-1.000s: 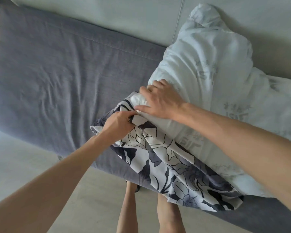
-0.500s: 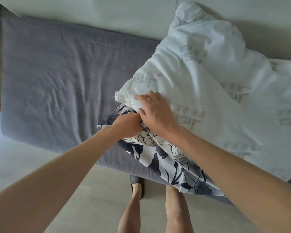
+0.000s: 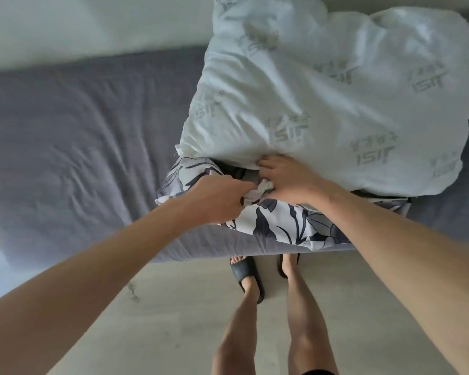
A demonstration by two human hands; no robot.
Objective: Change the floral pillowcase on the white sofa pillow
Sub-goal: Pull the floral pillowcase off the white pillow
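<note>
Left hand (image 3: 222,201) clenched on floral pillowcase (image 3: 279,220) mouth, right hand (image 3: 287,180) gripping white pillow (image 3: 322,104) edge just beyond, pillow bulk extending away.

A white pillow (image 3: 336,104) carries a repeating pale grey-green printed logo with lettering across its cover. Below it, the pillowcase (image 3: 279,223) is white with large leaves and flowers outlined in black and filled in dark navy and grey. Both lie on a sofa seat (image 3: 79,136) of muted grey-purple fabric, above a pale beige floor (image 3: 173,307) and black slide sandals (image 3: 245,269).
</note>
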